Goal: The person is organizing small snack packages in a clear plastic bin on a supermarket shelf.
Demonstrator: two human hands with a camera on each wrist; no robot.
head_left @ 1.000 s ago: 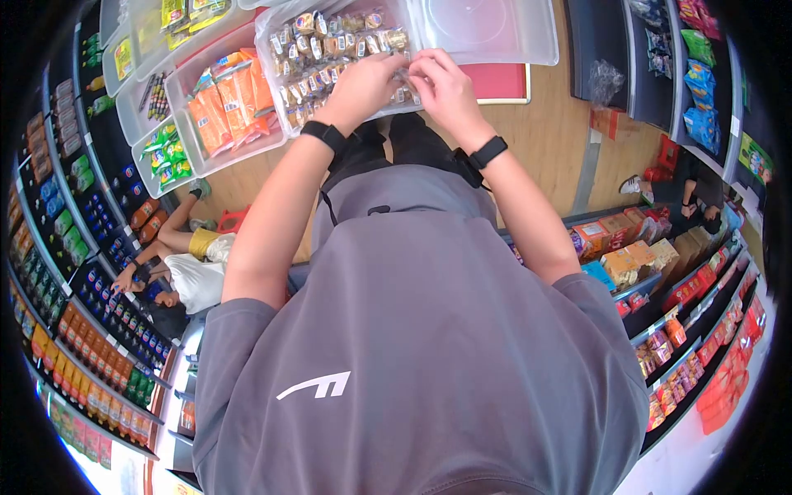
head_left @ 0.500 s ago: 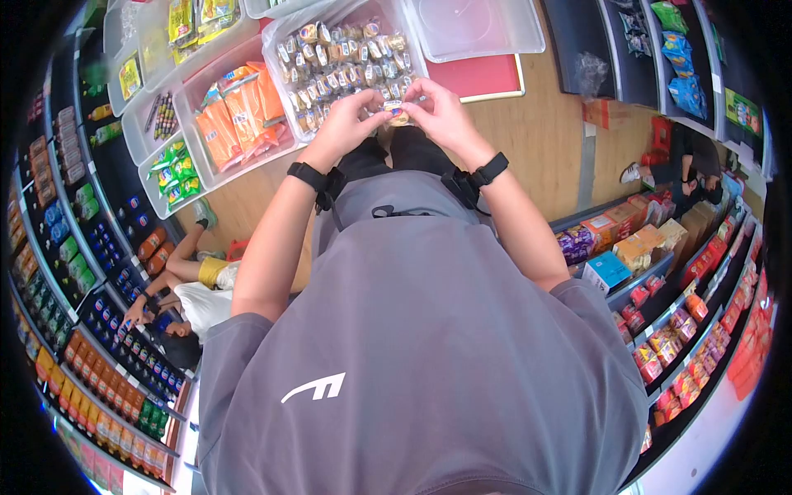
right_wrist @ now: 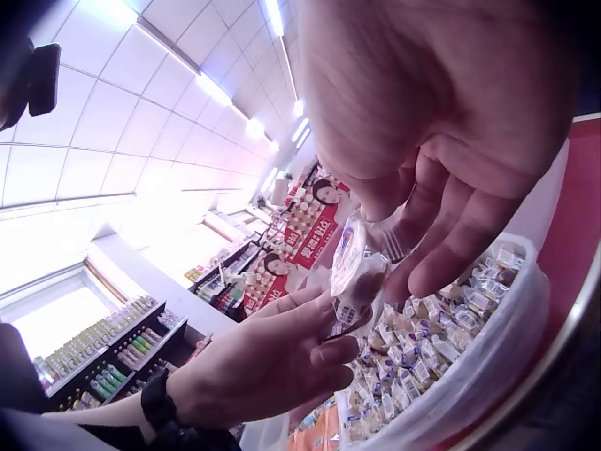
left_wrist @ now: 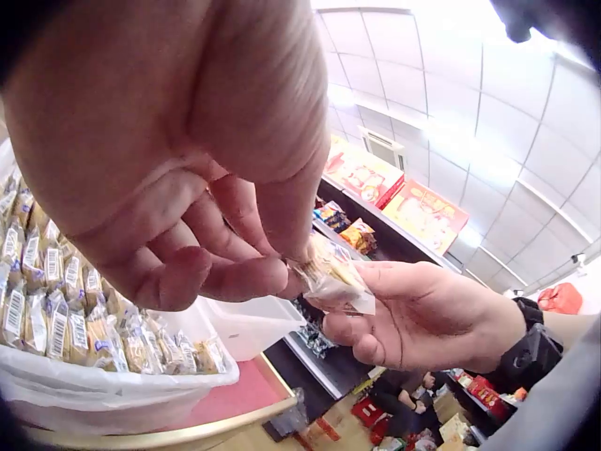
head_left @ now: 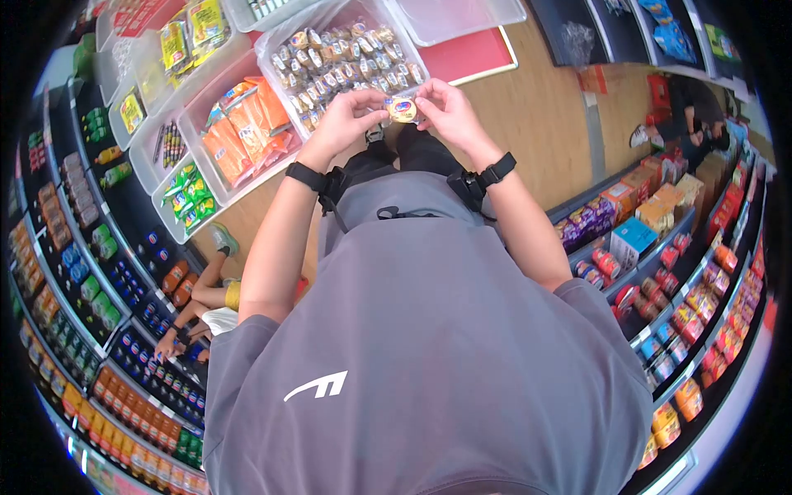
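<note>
A small clear-wrapped snack (head_left: 403, 110) with a yellow and blue label is held up at the near edge of a lined plastic bin (head_left: 272, 64). My left hand (head_left: 345, 124) pinches its left end between thumb and fingers, and my right hand (head_left: 452, 118) pinches the right end. In the left wrist view the snack (left_wrist: 333, 279) shows its crinkled wrapper between both hands; the right wrist view shows the snack (right_wrist: 359, 268) with its label outward. Rows of similar wrapped snacks (right_wrist: 423, 352) fill the bin.
Left of the bin are tubs with orange packets (head_left: 247, 128), yellow packets (head_left: 175, 45) and green packets (head_left: 190, 198). A translucent lid (head_left: 462, 16) lies over the red surface (head_left: 474, 58). Stocked shelves stand on both sides; one person crouches at left, another sits at upper right.
Both hands have come out from over the bin toward the body, bringing one snack with them. Its label has turned to face up.
</note>
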